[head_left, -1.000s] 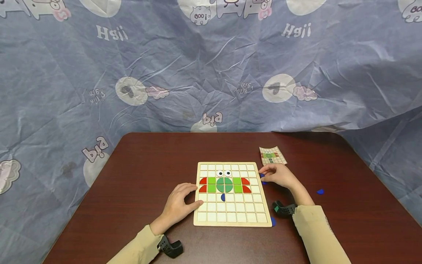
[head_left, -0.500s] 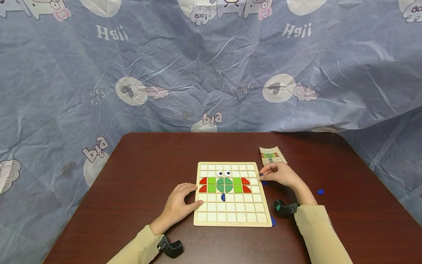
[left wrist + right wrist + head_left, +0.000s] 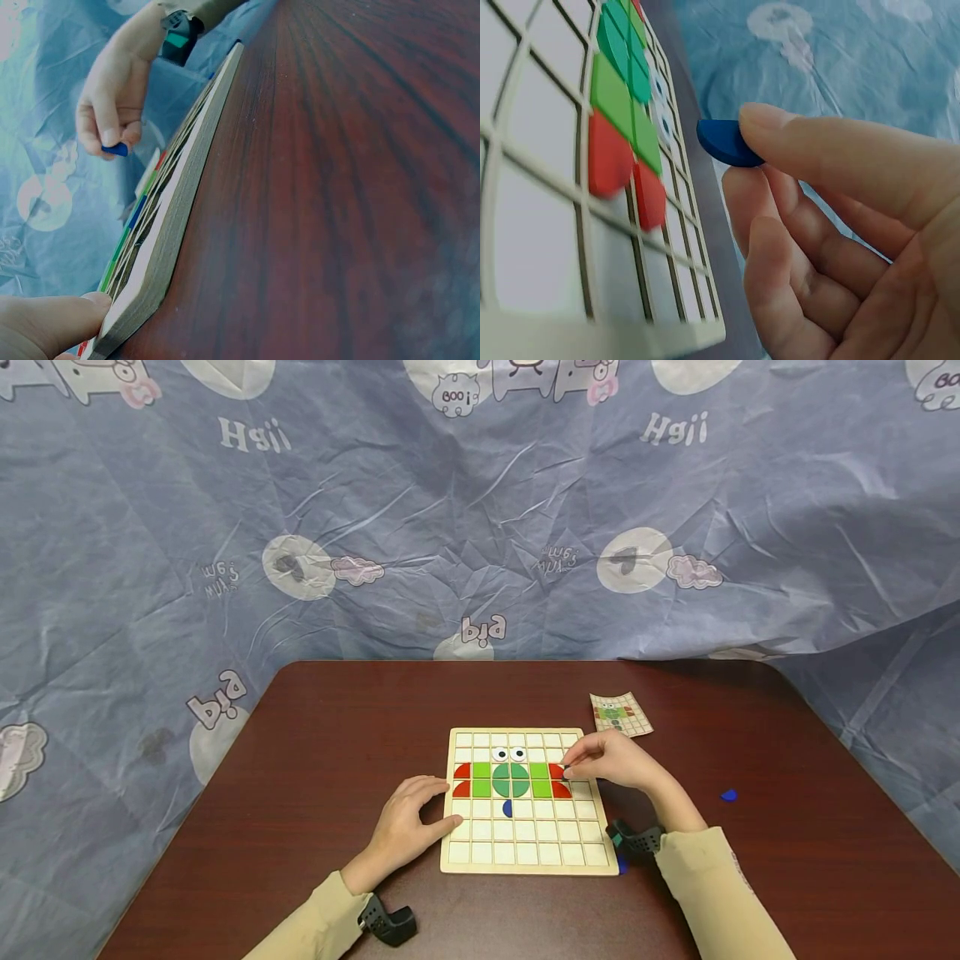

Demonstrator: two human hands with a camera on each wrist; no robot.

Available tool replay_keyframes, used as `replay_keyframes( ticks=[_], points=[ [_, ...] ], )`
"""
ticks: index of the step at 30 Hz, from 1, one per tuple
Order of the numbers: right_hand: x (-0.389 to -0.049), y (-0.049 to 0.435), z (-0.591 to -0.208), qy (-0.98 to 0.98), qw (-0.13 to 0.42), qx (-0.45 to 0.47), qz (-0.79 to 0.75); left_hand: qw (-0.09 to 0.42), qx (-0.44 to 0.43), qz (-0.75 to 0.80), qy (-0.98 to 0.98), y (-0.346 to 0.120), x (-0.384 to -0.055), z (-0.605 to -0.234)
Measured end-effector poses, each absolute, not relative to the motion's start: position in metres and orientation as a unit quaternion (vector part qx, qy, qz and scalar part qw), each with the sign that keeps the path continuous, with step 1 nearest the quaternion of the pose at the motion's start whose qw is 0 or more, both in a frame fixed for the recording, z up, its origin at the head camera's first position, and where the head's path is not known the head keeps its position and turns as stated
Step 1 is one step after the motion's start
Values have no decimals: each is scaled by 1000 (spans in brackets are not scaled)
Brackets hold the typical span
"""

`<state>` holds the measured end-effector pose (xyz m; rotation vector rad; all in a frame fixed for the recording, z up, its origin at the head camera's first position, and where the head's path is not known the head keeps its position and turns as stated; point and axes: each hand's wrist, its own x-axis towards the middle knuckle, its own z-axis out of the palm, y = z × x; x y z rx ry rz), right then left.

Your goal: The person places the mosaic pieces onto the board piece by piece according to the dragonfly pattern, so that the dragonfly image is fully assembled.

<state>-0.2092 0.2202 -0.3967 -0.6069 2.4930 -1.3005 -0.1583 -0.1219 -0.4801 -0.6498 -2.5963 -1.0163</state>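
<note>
My right hand (image 3: 628,762) pinches a blue half-round tile (image 3: 724,142) between thumb and fingers, above the right side of the wooden grid board (image 3: 555,853). In the left wrist view the same blue tile (image 3: 115,150) shows at the fingertips. My left hand (image 3: 401,827) rests at the board's left edge, thumb on the rim, fingers loosely extended. On the board lie red tiles (image 3: 462,780), light green tiles (image 3: 540,780), a dark green circle of quarter tiles (image 3: 511,780) and two eye tiles (image 3: 509,754). One blue tile (image 3: 507,808) sits just below the circle.
A curled pattern card (image 3: 621,714) lies behind the board at the right. One loose blue tile (image 3: 728,795) is farther right on the dark wooden table (image 3: 360,710). Another blue tile (image 3: 623,864) touches the board's near right corner. A patterned cloth (image 3: 420,527) hangs behind.
My right hand has picked up a blue tile beside the board's right edge and carried it left over the red tiles. My left hand and the board have stayed put.
</note>
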Motion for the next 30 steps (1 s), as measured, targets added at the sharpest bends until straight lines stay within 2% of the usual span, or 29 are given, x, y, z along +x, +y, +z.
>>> replay_keyframes(
  ticks=[8,23,30],
  points=[
    [-210,199,-412,859,125,-255,-425,138,-225,-354,-897,-122,-158,-480],
    [-197,167,-420,857,150,-262,-418,146,-230,-348,-897,-122,-159,-481],
    [-194,159,-424,861,143,-262,-412,147,-229,-347,-897,-122,-160,-481]
  ],
)
